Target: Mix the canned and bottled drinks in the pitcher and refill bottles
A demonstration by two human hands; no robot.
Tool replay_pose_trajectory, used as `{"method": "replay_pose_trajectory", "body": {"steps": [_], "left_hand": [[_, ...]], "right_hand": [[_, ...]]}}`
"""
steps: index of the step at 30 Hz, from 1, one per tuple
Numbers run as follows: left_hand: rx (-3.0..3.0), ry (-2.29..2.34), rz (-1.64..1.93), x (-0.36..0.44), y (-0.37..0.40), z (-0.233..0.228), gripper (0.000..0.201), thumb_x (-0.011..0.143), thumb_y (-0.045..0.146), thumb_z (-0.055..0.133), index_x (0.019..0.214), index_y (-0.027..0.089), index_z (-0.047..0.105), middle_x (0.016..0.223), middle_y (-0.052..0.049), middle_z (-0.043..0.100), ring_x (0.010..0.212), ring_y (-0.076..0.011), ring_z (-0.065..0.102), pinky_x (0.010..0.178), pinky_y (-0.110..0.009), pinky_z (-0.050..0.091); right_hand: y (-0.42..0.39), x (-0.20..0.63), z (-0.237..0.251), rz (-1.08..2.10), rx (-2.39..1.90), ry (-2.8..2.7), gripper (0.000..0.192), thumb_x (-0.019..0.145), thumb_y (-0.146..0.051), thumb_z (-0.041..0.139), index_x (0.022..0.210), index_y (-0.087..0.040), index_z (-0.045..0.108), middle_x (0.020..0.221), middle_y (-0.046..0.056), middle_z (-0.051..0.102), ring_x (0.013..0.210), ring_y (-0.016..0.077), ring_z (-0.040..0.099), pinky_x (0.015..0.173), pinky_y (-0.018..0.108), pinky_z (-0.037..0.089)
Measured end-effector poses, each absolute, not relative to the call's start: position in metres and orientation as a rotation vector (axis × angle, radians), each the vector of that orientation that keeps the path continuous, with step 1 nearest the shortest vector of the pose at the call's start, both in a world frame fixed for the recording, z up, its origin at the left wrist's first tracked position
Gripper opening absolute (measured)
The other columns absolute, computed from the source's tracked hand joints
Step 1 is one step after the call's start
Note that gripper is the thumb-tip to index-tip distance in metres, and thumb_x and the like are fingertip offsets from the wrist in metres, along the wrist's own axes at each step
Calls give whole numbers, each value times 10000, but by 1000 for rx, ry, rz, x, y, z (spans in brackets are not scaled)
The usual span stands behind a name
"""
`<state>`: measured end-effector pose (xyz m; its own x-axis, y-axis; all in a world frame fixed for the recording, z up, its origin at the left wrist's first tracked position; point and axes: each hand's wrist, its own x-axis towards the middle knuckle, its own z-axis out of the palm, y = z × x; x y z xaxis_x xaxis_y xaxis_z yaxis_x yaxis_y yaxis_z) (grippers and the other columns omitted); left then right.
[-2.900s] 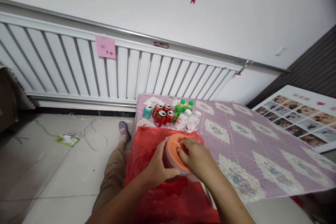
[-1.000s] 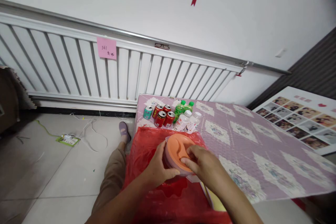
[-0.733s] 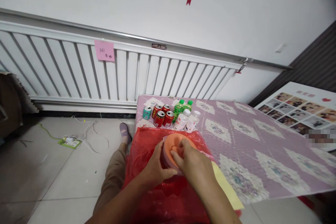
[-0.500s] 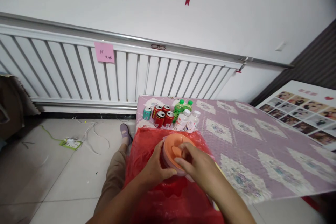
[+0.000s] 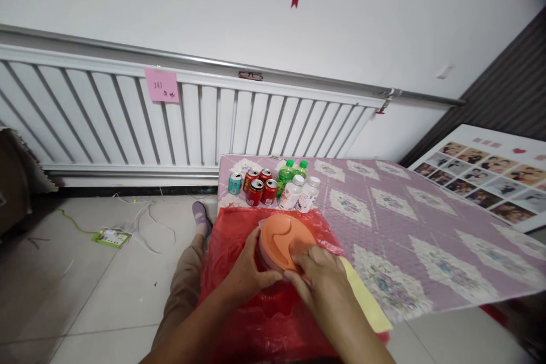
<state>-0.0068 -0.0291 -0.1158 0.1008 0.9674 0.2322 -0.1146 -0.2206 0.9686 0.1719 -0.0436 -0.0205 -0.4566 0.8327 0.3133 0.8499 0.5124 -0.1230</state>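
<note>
Low bench [image 5: 426, 227] w/ quilted purple cover, by white radiator [image 5: 128, 119]. Orange-lidded tub [image 5: 282, 236] on red plastic sheet [image 5: 239, 239], dead ahead betw. both hands. Left hand [image 5: 247, 273] cupped round tub's left wall; right hand [image 5: 319, 276] closed on lid's near rim, fingertips on top. Cans [image 5: 258, 186] beyond, apart.

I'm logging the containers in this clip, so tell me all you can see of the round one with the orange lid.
The round container has a smooth orange lid, plastic by its look, with a curved moulded groove, over a paler translucent body. It sits tilted on the red plastic sheet at the table's near end. The left hand grips its left side; the right hand presses its near rim. Whether the lid is fully sealed cannot be told.
</note>
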Motion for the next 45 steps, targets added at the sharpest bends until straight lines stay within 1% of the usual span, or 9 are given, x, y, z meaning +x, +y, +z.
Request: {"method": "replay_pose_trajectory", "body": {"steps": [10, 12, 15, 20, 25, 29, 34, 41, 45], "left_hand": [[1407, 994, 1275, -7, -33, -110, 951, 732, 417, 801, 1506, 211, 288, 1567, -150, 390, 1439, -322, 394, 1209, -504, 314], [1469, 1000, 1196, -16, -33, -102, 971, 708, 388, 817, 1511, 225, 297, 1572, -143, 388, 1446, -330, 383, 1205, -525, 313], [1547, 1081, 1063, -36, -31, -87, 971, 692, 329, 806, 1518, 236, 304, 1567, -143, 397, 1444, -332, 382, 1182, -536, 338], [1760, 1460, 1174, -38, -23, -42, 422, 892, 337, 563, 1298, 221, 565, 1321, -105, 615, 1197, -255, 588, 1038, -450, 465], [2475, 1579, 534, -1, -6, 0, 232, 851, 346, 617, 1000, 186, 693, 1031, -120, 708, 1005, -323, 633, 918, -483, 466], [2670, 1547, 107, 17, 9, 14, 158, 816, 334, 621, 842, 184, 666, 913, -118, 713, 882, -321, 655, 782, -428, 466], [2729, 1366, 27, 21, 16, 21, 51, 816, 185, 572, 799, 194, 619, 944, -85, 717, 886, -272, 657, 770, -369, 443], [2796, 884, 64, 13, 25, 29, 204, 846, 51, 520, 891, 214, 635, 1000, -33, 694, 926, -203, 629, 799, -294, 452], [2940, 594, -43, 11, 34, 31, 248, 779, 4, 605, 934, 195, 637, 1001, -39, 696, 978, -209, 619, 826, -282, 474]], "right_hand": [[-56, 141, -20, -201, -1631, -2337, 146, 882, -330, 667, 810, -205, 687, 850, 98, 677, 830, 289, 622, 745, 414, 434], [-57, 149, -26, -76, -1533, -2262, 98, 878, -304, 663, 897, -213, 693, 874, 92, 686, 849, 282, 633, 762, 413, 461], [-55, 181, -45, 156, -1335, -1998, 284, 898, -338, 608, 1159, -229, 629, 1080, 106, 695, 992, 270, 641, 849, 407, 501], [-52, 223, -83, 573, -1470, -1463, 398, 901, -479, 528, 1194, -216, 585, 1165, 130, 680, 1044, 275, 655, 875, 421, 541], [-51, 209, -90, 881, -1322, -1364, 360, 923, -531, 488, 1060, -217, 599, 1045, 99, 699, 971, 244, 670, 846, 369, 553], [-42, 199, -84, 907, -1289, -1345, 319, 941, -525, 445, 839, -242, 552, 809, 29, 656, 755, 199, 629, 678, 302, 518], [-30, 203, -86, 802, -1314, -1502, 353, 944, -466, 404, 672, -251, 471, 623, -23, 514, 615, 168, 495, 594, 282, 397], [-27, 205, -95, 771, -1269, -1499, 335, 923, -441, 395, 643, -259, 419, 592, -42, 468, 572, 151, 430, 552, 270, 332], [-24, 205, -100, 771, -1249, -1482, 347, 899, -463, 416, 619, -259, 406, 568, -49, 451, 548, 143, 404, 527, 268, 310]]}}
